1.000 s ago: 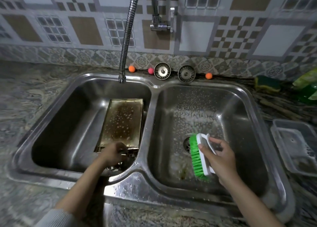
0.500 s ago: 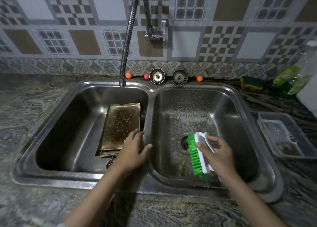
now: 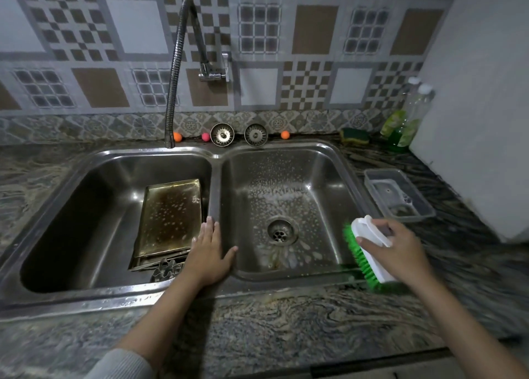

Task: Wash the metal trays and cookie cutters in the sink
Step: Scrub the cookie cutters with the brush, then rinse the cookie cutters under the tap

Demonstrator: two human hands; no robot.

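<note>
A stack of stained metal trays (image 3: 170, 217) flecked with suds lies in the left basin of the double sink (image 3: 215, 184). A flower-shaped cookie cutter (image 3: 166, 270) sits at the trays' near edge. My left hand (image 3: 210, 250) rests flat with straight fingers on the divider between the basins, beside the trays. My right hand (image 3: 398, 251) grips a white scrub brush with green bristles (image 3: 365, 251), held over the right rim of the right basin. The right basin holds only suds around its drain (image 3: 280, 231).
A flexible faucet hose (image 3: 173, 92) hangs over the left basin's back edge. Two drain strainers (image 3: 239, 134) and small coloured balls stand behind the sink. On the right counter are a clear plastic tub (image 3: 400, 198), a green sponge (image 3: 354, 136) and soap bottles (image 3: 406, 121).
My left hand left the cookie cutter area in the left basin and settled flat on the divider. My right hand carried the brush out of the right basin to its right rim.
</note>
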